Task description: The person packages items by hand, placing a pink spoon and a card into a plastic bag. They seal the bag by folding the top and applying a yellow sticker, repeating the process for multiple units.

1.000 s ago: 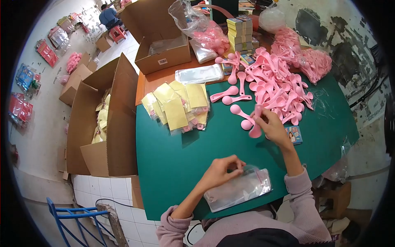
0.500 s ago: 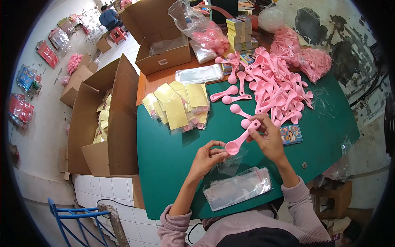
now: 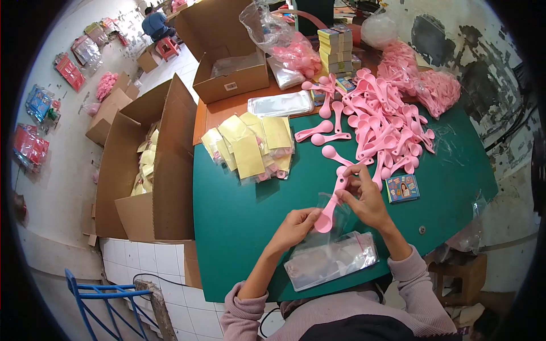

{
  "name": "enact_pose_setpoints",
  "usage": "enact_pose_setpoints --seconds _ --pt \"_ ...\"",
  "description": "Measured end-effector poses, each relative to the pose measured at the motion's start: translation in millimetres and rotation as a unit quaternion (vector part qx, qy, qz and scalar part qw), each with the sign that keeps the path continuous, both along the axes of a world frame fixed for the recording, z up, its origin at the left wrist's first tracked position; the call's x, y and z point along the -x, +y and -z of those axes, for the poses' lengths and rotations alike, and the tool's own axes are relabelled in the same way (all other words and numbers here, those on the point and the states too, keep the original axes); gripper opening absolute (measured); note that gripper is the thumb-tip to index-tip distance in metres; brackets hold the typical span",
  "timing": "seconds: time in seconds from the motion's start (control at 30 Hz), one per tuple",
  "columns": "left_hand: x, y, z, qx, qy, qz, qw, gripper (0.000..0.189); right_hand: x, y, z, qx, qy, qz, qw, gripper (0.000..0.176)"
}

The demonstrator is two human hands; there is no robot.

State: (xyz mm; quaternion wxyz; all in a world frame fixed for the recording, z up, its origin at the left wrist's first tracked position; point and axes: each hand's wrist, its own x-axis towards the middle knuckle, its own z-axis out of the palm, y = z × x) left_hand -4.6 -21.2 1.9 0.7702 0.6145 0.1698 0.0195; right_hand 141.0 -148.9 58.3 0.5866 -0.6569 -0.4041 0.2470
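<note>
A pink spoon (image 3: 326, 219) is tilted between my hands, its bowl pointing down and toward me. My right hand (image 3: 364, 196) pinches its handle near the top. My left hand (image 3: 297, 227) is closed on a clear plastic bag (image 3: 340, 219), and the spoon's bowl lies at or inside the bag; the clear film makes this hard to tell. Below them a stack of clear bags (image 3: 333, 264) rests on the green table (image 3: 244, 227). Beyond my right hand is a heap of pink spoons (image 3: 384, 119). A small printed card (image 3: 402, 188) lies right of that hand.
Packed bags with yellow cards (image 3: 248, 153) lie at the table's left. Open cardboard boxes (image 3: 176, 165) stand beyond the left edge and at the back. Card stacks (image 3: 335, 48) and bagged pink pieces (image 3: 435, 91) sit at the back. A person (image 3: 154, 24) sits far off.
The spoon has moved down toward me and now stands steeper, with its bowl at the clear bag. My left hand has moved slightly right and down. The view has shifted a little.
</note>
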Motion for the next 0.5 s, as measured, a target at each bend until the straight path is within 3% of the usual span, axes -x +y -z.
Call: enact_pose_setpoints --seconds 0.07,0.13,0.3,0.37,0.4,0.47,0.5 --pt "1.1 1.2 1.4 0.025 0.05 0.049 0.997 0.032 0.0 -1.9 -2.1 -0.004 -0.033 0.02 0.999 0.032" --pt "-0.9 -2.6 -3.0 -0.036 -0.014 0.014 0.999 0.036 4.0 -2.4 -0.3 -0.031 -0.067 0.039 0.997 0.032" --pt "-2.0 -11.0 -27.2 -0.023 -0.061 -0.022 0.998 0.033 7.5 -10.1 8.1 -0.079 -0.106 0.034 0.991 0.03" --pt "-1.8 -11.9 -28.2 0.003 -0.057 -0.036 0.998 0.033 9.3 -13.9 6.3 -0.074 -0.121 -0.083 0.986 0.04" --pt "-0.3 -11.6 -27.1 0.035 -0.067 -0.052 0.996 0.033 10.4 -13.8 4.3 -0.074 -0.121 -0.082 0.987 0.04" --pt "2.6 -8.7 -27.6 0.067 -0.076 -0.068 0.993 0.033 13.9 -12.1 0.0 -0.043 -0.294 -0.14 0.945 0.055" --pt "4.5 -6.6 -29.5 0.04 -0.079 -0.043 0.995 0.033 14.9 -13.5 -1.0 -0.043 -0.293 -0.138 0.945 0.055"
